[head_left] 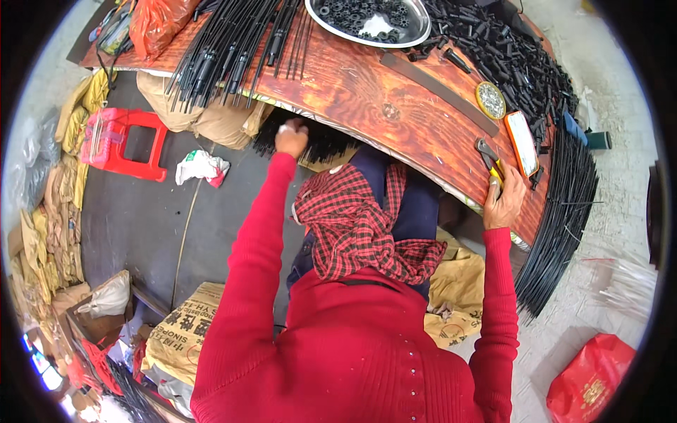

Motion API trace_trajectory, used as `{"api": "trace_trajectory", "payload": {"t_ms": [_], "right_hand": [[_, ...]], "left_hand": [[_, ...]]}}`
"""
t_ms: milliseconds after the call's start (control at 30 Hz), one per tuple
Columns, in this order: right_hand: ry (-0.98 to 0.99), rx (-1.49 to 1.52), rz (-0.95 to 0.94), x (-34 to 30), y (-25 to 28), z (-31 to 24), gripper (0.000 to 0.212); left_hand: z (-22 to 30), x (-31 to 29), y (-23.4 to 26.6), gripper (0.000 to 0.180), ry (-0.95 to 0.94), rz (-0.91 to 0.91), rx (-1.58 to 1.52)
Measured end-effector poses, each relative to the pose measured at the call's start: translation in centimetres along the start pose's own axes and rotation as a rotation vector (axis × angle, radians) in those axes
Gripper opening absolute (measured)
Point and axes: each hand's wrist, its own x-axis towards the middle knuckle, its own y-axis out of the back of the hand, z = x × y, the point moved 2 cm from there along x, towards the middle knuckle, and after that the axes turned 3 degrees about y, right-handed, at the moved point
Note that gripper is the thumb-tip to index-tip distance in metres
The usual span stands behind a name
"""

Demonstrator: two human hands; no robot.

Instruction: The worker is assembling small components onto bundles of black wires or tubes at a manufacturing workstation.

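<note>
My right hand (505,199) is at the table's near right edge, its fingers closed round the yellow handles of a pair of pliers (486,150). The pliers' jaws point away from me over the wood. My left hand (292,138) reaches down just below the table's front edge, fingers curled. Beside and beneath it lies a heap of thin black pieces (326,143), partly hidden under the table. What the left fingers hold, if anything, cannot be made out. A dark flat metal bar (441,92) and an orange-and-white box (522,143) lie near the pliers.
The reddish wooden table (352,92) bears bundles of black rods (229,49), a metal bowl of black rings (367,42), a round tin of small pieces (490,100) and many black tubular parts (493,53). A red stool (134,143) stands left; long black rods (560,218) hang right.
</note>
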Motion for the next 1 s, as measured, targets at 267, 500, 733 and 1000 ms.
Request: {"api": "trace_trajectory", "payload": {"t_ms": [267,500,733,1000], "right_hand": [[-0.019,0.034,0.045,0.7,0.4,-0.8,0.038],[-0.083,0.029,0.158,0.4,2.1,0.2,0.039],[-0.081,0.227,0.111,-0.3,2.3,0.9,0.038],[-0.288,-0.050,0.199,-4.2,11.7,9.9,0.027]], "left_hand": [[13.3,-19.0,-3.6,0.041,-0.483,-0.268,0.256],[12.5,-16.8,-5.3,0.035,-0.733,-0.253,0.200],[8.2,-16.3,-6.3,0.035,-0.881,-0.270,0.300],[10.3,-16.2,-5.7,0.036,-0.728,-0.478,0.354]]}}
